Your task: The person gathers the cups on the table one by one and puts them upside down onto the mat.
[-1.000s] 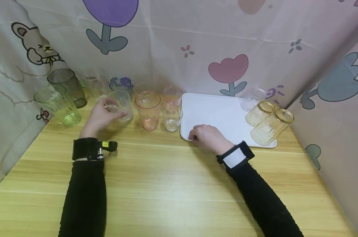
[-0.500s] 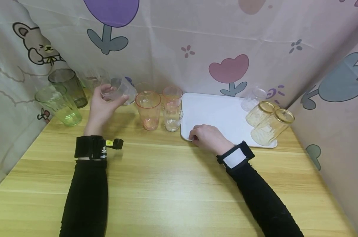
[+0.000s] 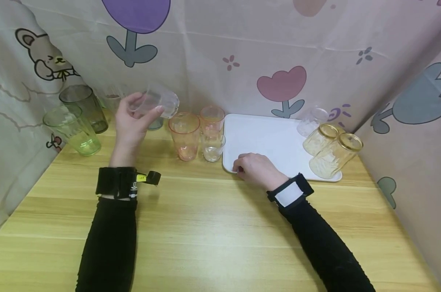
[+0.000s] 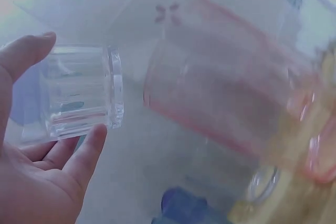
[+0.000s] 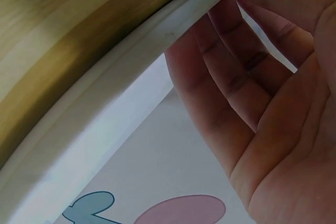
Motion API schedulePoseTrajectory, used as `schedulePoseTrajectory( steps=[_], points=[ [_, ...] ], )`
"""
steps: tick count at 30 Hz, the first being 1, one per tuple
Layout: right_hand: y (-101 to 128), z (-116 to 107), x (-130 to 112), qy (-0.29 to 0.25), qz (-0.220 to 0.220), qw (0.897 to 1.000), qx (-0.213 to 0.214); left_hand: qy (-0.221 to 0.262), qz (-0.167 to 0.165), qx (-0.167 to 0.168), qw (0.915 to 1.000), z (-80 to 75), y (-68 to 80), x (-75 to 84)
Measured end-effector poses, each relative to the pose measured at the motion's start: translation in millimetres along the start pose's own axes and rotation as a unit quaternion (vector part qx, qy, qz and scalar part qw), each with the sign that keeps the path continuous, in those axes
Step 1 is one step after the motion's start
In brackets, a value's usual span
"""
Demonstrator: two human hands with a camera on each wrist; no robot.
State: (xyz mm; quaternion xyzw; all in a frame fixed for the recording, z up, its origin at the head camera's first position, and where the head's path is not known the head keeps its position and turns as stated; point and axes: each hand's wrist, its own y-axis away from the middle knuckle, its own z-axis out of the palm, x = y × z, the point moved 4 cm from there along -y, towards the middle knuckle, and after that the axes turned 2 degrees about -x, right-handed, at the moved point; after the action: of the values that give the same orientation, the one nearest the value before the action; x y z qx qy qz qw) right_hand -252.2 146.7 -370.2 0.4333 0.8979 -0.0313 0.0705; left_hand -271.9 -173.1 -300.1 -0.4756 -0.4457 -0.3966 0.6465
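Observation:
My left hand (image 3: 131, 121) grips a clear glass (image 3: 165, 102) off the table, tilted on its side with the thick base toward the right. In the left wrist view, thumb and fingers lie round the glass (image 4: 79, 90), and a pink tumbler (image 4: 226, 82) is close by, apart from it. My right hand (image 3: 258, 168) pinches the near left edge of the white tray (image 3: 257, 136). The right wrist view shows the fingers (image 5: 194, 77) against the tray's rim (image 5: 110, 103). Two upturned yellow glasses (image 3: 331, 160) and a clear glass (image 3: 311, 123) stand at the tray's right end.
Left of the tray are an orange-pink tumbler (image 3: 185, 140), a pink glass (image 3: 212, 114) and a small clear mug (image 3: 212, 149). A green glass (image 3: 76, 132) and a dark grey glass (image 3: 83, 107) stand far left. A patterned cloth (image 3: 206, 52) hangs behind the table.
My left hand has lifted the clear glass off the table, tipping it sideways and moving it up and slightly right. The right hand stays at the tray's edge.

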Motion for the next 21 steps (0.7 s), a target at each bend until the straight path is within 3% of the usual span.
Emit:
schedulePoseTrajectory(
  steps=[6,10,14,17,21],
  points=[
    [0,-1,1,-0.003,0.003,1.000,-0.004,0.078,0.028,-0.053,0.9951,28.9,8.3,7.4],
    [0,-4,3,-0.022,0.003,1.000,-0.005,0.087,0.036,-0.095,0.9910,48.6,17.0,9.3],
    [1,-19,5,-0.064,-0.012,0.996,0.058,0.077,0.026,-0.133,0.9878,67.1,26.1,9.1],
    [5,-35,4,-0.111,-0.033,0.979,0.167,0.056,0.017,-0.156,0.9860,79.5,32.5,8.3],
    [12,-52,1,-0.168,-0.072,0.930,0.317,0.038,0.014,-0.178,0.9832,93.9,40.3,7.2]
  ],
)
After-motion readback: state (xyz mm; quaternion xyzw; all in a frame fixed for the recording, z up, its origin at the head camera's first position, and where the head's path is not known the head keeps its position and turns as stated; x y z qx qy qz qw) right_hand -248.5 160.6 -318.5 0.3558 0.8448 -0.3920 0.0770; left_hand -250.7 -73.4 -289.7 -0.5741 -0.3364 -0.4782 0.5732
